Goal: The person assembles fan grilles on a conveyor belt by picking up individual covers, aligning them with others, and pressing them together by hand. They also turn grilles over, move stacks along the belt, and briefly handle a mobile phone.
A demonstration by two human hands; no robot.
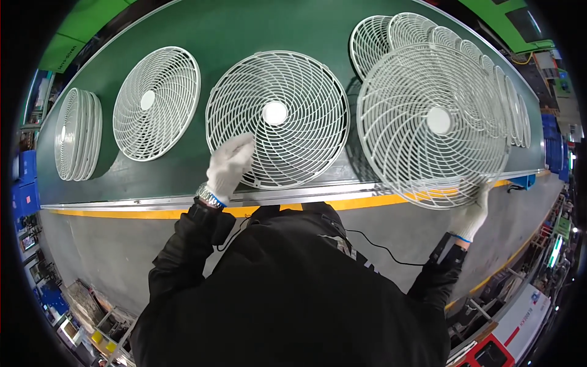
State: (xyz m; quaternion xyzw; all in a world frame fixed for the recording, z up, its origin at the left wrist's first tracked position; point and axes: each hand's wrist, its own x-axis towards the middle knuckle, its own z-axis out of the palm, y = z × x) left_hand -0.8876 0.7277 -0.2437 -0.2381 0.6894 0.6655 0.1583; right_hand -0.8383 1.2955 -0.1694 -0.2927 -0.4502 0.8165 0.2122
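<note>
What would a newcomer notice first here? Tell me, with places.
The large round white plastic-looking spiral grille held in the white-gloved right hand stands out first, right of centre, overlapping other grilles. Next is a matching round white grille on the flat green worktable near the middle, the white-gloved left hand over its lower-left edge.

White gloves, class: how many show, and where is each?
2: one white glove on the left hand, over the near-left edge of the central grille; another on the right hand, holding the lower right edge of the raised grille.
</note>
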